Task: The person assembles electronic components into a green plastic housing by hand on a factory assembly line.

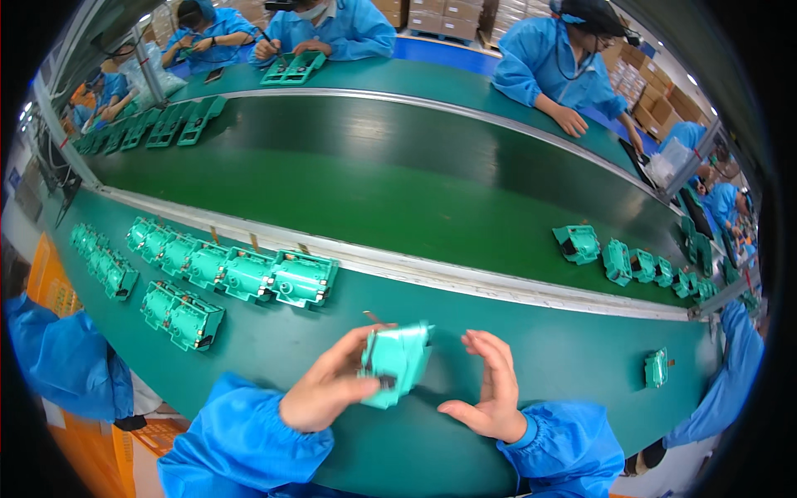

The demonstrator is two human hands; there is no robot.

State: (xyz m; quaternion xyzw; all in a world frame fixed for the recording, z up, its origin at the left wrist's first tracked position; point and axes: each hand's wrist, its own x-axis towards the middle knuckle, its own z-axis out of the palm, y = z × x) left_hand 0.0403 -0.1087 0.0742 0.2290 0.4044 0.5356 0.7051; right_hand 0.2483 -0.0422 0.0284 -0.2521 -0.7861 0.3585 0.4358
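Observation:
My left hand (326, 383) grips a teal plastic housing (397, 363) by its left side, thumb in front and fingers behind. The housing is tilted and slightly blurred, held above the green table (398, 452). A dark patch shows near its lower edge, and a thin copper-coloured strip sticks up at its upper left. Just right of the housing, my right hand (491, 388) is raised with the thumb and fingers apart, touching nothing. Both my sleeves are blue.
Rows of similar teal housings (241, 272) stand on the table at left; a single one (656, 368) sits at right. Beyond a pale rail (398, 282), a green conveyor belt (357, 199) carries more housings (576, 244). Blue-sleeved co-workers (552, 62) work across and at both sides.

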